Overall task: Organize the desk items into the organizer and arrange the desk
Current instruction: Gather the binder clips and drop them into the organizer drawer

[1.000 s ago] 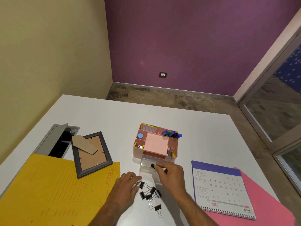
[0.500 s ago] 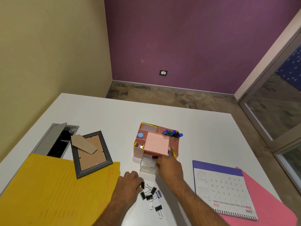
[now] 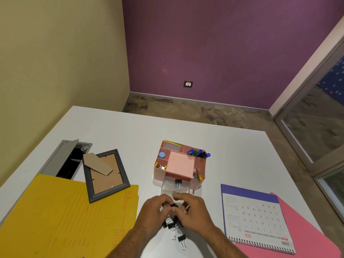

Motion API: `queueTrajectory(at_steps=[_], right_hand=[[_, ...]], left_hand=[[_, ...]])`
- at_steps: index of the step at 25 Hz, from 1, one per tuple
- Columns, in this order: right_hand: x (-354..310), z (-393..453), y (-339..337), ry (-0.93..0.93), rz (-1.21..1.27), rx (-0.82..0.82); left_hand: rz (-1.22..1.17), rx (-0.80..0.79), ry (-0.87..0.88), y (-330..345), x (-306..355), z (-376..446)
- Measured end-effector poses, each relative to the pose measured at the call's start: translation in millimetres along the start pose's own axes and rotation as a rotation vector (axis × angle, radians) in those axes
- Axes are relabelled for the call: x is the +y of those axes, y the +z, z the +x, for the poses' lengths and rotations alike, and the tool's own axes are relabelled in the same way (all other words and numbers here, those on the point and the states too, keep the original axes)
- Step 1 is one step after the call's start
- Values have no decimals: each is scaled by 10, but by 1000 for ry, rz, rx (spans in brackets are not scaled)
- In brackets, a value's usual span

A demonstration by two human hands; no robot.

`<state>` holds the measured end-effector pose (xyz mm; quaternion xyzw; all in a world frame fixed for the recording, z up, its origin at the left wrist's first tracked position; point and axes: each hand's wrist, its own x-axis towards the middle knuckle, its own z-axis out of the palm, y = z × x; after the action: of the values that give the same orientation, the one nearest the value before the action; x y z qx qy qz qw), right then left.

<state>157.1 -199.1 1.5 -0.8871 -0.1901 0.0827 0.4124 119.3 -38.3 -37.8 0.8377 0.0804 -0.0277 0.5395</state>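
Observation:
A pink desk organizer (image 3: 156,172) stands mid-desk with its clear drawer (image 3: 165,189) pulled out toward me. One black binder clip (image 3: 178,182) lies in that drawer. Several loose binder clips (image 3: 174,225) are heaped on the white desk just below my hands. My left hand (image 3: 153,213) has curled fingers pinching a black clip (image 3: 170,204) above the heap. My right hand (image 3: 195,211) meets it from the right, thumb and forefinger closing on the same clip. My palms hide part of the heap.
A yellow folder (image 3: 55,220) lies at the near left with a face-down grey picture frame (image 3: 106,174) on its corner. Behind them is an open cable hatch (image 3: 65,159). A spiral calendar (image 3: 255,218) rests on a pink folder (image 3: 307,231) at right. Markers (image 3: 198,153) stand in the organizer.
My right hand carried a clip to the drawer, left it there and came back to the heap. My left hand has lifted a clip toward it.

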Motion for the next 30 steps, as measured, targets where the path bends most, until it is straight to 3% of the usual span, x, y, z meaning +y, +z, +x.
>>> queueTrajectory(at_steps=[5, 9, 17, 23, 30], right_hand=[[-64, 32, -76, 65, 177, 31], [-112, 163, -125, 102, 164, 172], [-117, 445, -14, -18, -393, -17], [-60, 526, 31, -39, -562, -170], [65, 318, 24, -168, -370, 81]], left_hand=[[-111, 28, 37, -13, 76, 5], [79, -14, -51, -124, -106, -13], [574, -211, -33, -101, -248, -114], [542, -173, -47, -20, -215, -155], [349, -101, -167, -15, -189, -169]])
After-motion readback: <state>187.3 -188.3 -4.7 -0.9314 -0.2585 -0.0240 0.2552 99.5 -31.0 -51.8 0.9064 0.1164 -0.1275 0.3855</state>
